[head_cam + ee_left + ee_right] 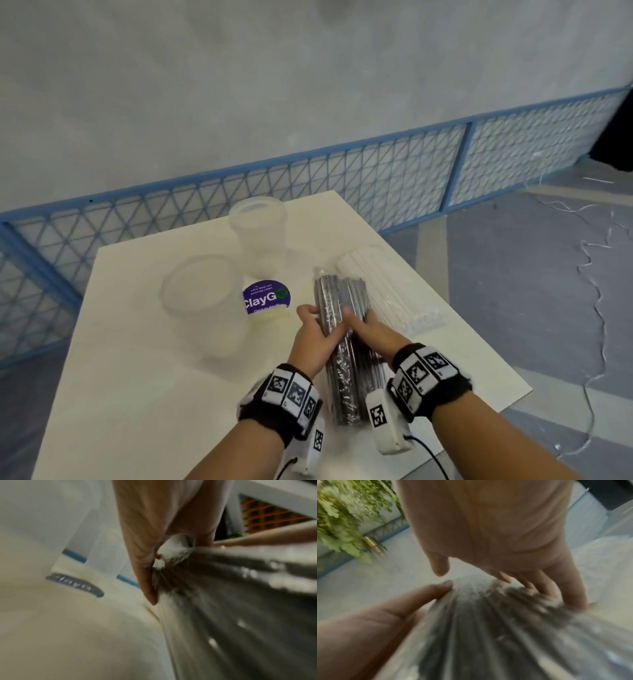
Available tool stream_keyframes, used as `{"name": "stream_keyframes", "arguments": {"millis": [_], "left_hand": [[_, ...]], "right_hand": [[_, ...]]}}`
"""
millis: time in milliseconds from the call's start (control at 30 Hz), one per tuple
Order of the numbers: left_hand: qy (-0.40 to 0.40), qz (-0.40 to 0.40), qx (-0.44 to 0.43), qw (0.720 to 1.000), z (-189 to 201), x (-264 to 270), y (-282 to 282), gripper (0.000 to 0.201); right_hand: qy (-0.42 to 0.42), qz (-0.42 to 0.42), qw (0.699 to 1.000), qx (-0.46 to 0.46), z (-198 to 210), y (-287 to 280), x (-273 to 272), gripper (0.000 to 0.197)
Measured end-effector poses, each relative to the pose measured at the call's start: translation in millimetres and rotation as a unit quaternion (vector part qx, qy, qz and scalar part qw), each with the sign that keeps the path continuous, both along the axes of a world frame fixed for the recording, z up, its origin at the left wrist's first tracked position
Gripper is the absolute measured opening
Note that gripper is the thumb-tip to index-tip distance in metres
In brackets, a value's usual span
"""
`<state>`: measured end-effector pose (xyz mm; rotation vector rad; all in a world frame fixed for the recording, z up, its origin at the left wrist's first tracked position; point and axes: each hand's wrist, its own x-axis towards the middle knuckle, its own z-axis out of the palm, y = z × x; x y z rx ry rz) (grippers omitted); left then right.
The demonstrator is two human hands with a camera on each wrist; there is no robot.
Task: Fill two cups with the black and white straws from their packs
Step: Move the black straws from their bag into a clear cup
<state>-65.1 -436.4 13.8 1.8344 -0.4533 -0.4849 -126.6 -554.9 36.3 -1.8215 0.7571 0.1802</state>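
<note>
A clear plastic pack of black straws (344,363) lies lengthwise on the white table (144,394), in front of me. My left hand (317,325) grips its left side near the middle, fingers curled round the wrap. My right hand (361,323) lies over the top and right side, with its fingers (542,582) curled down on the pack (496,635) and the thumb lifted. In the blurred left wrist view, my left hand (150,574) pinches the pack (240,601). The pack of white straws (387,291) lies just right of the black one. Two empty translucent cups stand to the left, one near (202,305) and one far (257,233).
A purple round ClayGo sticker (266,297) sits on the table between the cups. A blue mesh fence (376,178) runs behind the table. Grey floor with loose white cord (589,260) lies to the right. Green foliage (342,513) shows in the right wrist view.
</note>
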Motion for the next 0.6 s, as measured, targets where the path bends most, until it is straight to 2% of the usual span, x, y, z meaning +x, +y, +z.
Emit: {"name": "stream_keyframes", "arguments": {"millis": [67,100,200,267,367,500,600], "left_hand": [[-0.080,-0.006,-0.016,0.997,13,-4,6,0.047],[-0.117,-0.003,-0.022,0.993,18,-6,10,0.048],[-0.198,-0.002,-0.030,0.980,25,-11,25,0.055],[-0.218,-0.005,-0.041,0.975,28,-10,36,0.054],[-0.200,-0.001,-0.081,0.976,37,-2,54,0.049],[-0.131,0.012,-0.082,0.988,38,23,78,0.071],[-0.032,-0.001,-0.070,0.997,36,40,97,0.082]], "right_hand": [[-0.080,-0.024,0.995,0.049,2,6,9,0.096],[-0.121,-0.035,0.990,0.067,5,10,13,0.093],[-0.211,-0.051,0.969,0.116,10,18,23,0.070],[-0.247,-0.034,0.958,0.143,13,21,24,0.057],[-0.255,-0.009,0.949,0.185,14,20,20,0.054],[-0.237,0.049,0.941,0.238,10,28,18,0.054],[-0.221,0.077,0.935,0.268,3,40,22,0.053]]}}
